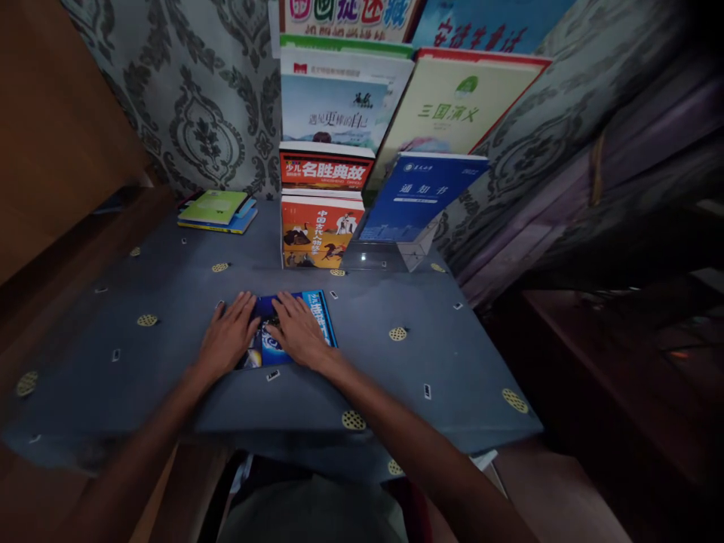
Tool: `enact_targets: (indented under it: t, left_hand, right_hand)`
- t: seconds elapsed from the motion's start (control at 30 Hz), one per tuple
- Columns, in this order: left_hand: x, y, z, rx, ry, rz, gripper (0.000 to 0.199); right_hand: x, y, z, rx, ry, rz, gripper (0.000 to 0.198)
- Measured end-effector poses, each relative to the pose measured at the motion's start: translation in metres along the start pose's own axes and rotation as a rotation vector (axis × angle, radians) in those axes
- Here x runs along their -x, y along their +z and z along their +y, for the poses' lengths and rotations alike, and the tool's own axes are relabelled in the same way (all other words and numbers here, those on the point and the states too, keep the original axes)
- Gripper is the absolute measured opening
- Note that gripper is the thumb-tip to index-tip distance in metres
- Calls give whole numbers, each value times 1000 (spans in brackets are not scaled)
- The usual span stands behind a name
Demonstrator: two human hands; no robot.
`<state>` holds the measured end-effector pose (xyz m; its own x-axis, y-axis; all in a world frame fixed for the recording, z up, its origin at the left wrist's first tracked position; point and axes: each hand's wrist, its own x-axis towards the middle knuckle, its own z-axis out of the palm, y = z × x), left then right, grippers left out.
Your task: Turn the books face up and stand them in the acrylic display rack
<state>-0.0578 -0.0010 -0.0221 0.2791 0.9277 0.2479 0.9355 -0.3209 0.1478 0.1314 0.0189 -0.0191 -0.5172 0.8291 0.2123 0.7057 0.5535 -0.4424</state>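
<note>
A blue paperback book point(320, 305) with white Chinese characters lies flat on the cloth-covered table, its cover partly hidden under both hands. My left hand point(229, 335) rests palm down on its left side, fingers stretched out and pointing away from me. Palm down on the middle of the cover lies my right hand point(299, 329), its fingers also extended. Neither hand is wrapped round anything. Just beyond the book stands a tiered clear display rack point(415, 256), with an orange book point(322, 230) at its lower left and a blue booklet point(421, 197) at its lower right.
Higher on the rack are a red book point(328, 172), a light-blue book point(342, 98) and a pale green book point(452, 105). A small book stack point(215, 210) lies at the table's back left. Patterned curtains point(209, 113) hang behind the grey-blue tablecloth point(186, 302).
</note>
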Motion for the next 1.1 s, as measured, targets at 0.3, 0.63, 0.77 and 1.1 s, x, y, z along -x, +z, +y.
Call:
enact_targets:
  t: [0.3,0.63,0.77,1.1]
  left_hand:
    - [3,-6,-1,-4,-44,1,51]
    - [1,-11,3,-39,-52,-4,53]
    - [11,-24,14,-124,-114,-25,52]
    - [74,-79,85,-233,-348,-483,40]
  right_hand:
    - [28,-22,33,151,239,9,62]
    - [95,-32,18,278,225,90,48]
    - [98,-33,8,334,233,61,40]
    - [14,-43,48,98,-46,-98,44]
